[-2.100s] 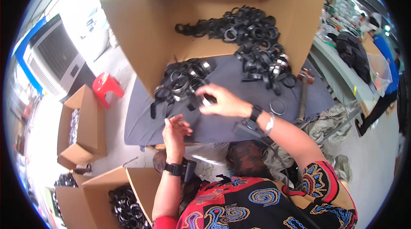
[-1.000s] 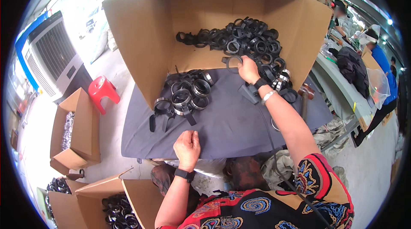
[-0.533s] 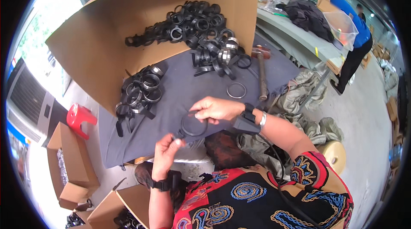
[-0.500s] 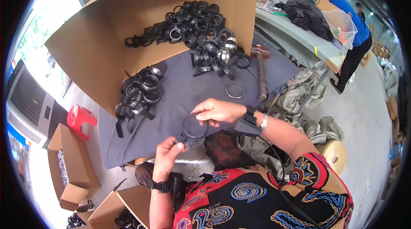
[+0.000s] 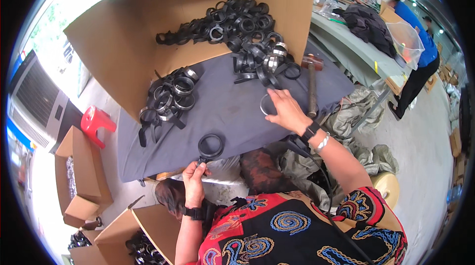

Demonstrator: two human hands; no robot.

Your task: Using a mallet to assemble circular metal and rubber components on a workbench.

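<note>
My left hand (image 5: 194, 178) is closed on the tab of a black ring (image 5: 211, 146), which stands out over the cloth's near edge. Farther to the right, my right hand (image 5: 287, 110) has its thumb and fingers around a thin metal ring (image 5: 265, 105); its palm side and part of that ring are hidden. Beyond it lies a heap of black rings (image 5: 247, 25), several with silvery metal bands. A smaller pile of black rings with tabs (image 5: 173, 94) sits at the left, by the carton's edge.
A big open carton (image 5: 109, 62) stands on its side on the grey cloth (image 5: 222, 92). A hammer (image 5: 312, 87) lies right of my right hand. Smaller cartons (image 5: 94, 176) and a red stool (image 5: 97, 124) are at the left. A person in blue (image 5: 415, 32) stands at a table behind.
My right hand has left the black ring and moved right and away to the metal ring, which has shifted slightly toward me. My left hand still holds the black ring. The view has shifted a little.
</note>
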